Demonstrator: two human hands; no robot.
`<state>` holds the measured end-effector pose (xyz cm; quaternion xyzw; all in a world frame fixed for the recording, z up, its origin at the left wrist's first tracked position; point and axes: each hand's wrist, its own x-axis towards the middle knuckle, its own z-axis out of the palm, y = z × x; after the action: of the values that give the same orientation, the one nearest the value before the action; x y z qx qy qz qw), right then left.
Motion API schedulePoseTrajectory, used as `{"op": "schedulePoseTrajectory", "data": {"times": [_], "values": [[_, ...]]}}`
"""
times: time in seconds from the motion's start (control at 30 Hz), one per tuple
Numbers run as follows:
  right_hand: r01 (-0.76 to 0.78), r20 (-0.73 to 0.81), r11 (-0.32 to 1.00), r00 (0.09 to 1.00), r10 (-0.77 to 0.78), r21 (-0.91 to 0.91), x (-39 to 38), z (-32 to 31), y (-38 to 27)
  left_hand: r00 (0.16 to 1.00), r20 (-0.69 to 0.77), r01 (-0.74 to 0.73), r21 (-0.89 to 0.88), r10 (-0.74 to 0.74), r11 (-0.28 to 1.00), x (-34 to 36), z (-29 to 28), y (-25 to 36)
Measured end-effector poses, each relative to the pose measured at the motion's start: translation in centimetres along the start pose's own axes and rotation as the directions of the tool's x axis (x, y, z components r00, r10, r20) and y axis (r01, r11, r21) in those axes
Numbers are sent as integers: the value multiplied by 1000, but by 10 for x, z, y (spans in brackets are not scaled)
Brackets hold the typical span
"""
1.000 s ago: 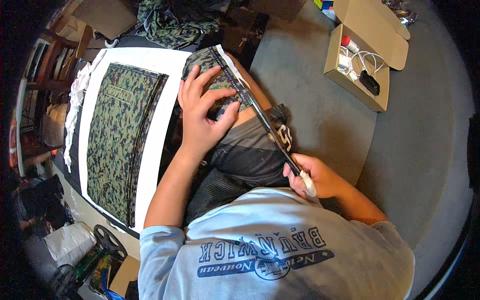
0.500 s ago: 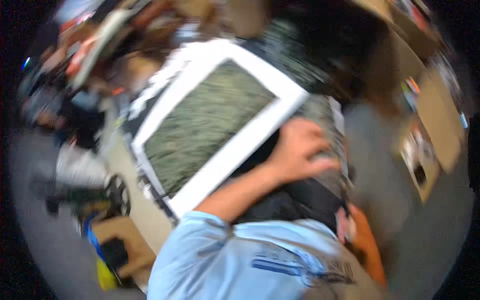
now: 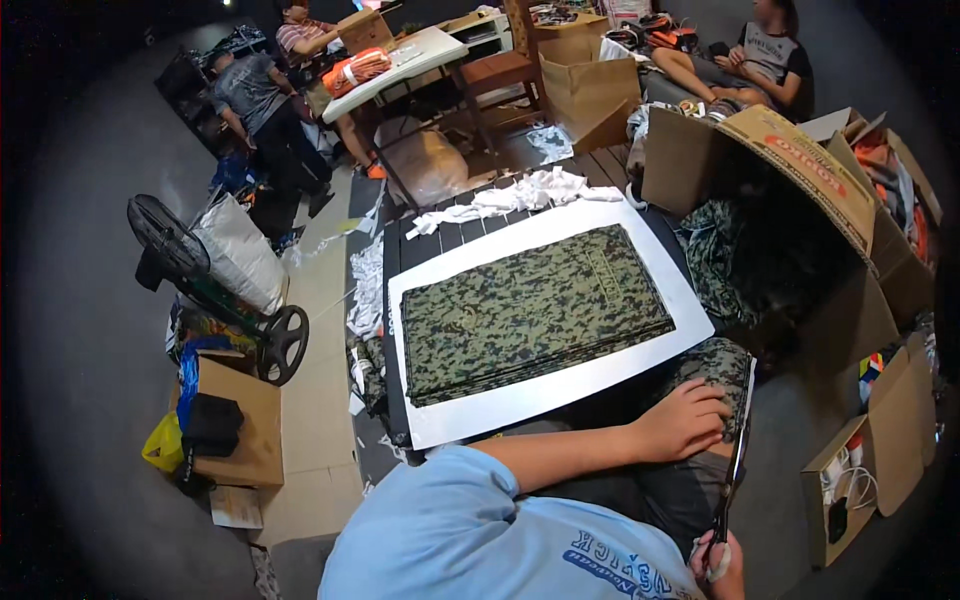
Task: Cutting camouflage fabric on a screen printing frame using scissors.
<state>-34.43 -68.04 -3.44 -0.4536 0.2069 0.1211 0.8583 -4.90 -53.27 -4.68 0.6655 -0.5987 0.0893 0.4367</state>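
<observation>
A folded piece of camouflage cloth [image 3: 716, 364] lies on my lap, its right edge pale. My left hand [image 3: 682, 420] rests flat on it, fingers stretched out. At the lower right, my right hand [image 3: 722, 562] grips a pair of scissors [image 3: 736, 470] with dark handles. The long blades point away from me along the cloth's right edge; I cannot tell whether they are cutting. Beyond my left forearm, a neat stack of green camouflage cloth [image 3: 530, 310] lies on a white board [image 3: 560, 385], which rests on a dark slatted table [image 3: 402, 258].
White cloth scraps [image 3: 510, 200] line the table's far edge. An open carton [image 3: 690, 165] with camouflage cloth stands at the right. Another open box [image 3: 845, 495] holds cables. Left are a wheeled trolley [image 3: 285, 345] and a cardboard box [image 3: 255, 420]. Three other people are farther off.
My view has swung and steadied, so the blur is gone. My left hand, raised with fingers curled before, now lies on the cloth. The scissors in my right hand have become visible.
</observation>
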Motion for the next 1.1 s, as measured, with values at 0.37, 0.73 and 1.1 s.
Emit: {"op": "schedulePoseTrajectory", "data": {"times": [0.37,0.73,1.1], "values": [[86,-136,996,987,-91,-39,-5,32,-10,1000,6,17,53,-17,998,1,14,12],[92,16,996,996,-92,-1,13,25,-20,998,5,56,-34,-56,998,18,14,0],[71,-42,989,996,-77,-127,8,29,-24,999,8,42,74,-43,996,12,16,10]]}}
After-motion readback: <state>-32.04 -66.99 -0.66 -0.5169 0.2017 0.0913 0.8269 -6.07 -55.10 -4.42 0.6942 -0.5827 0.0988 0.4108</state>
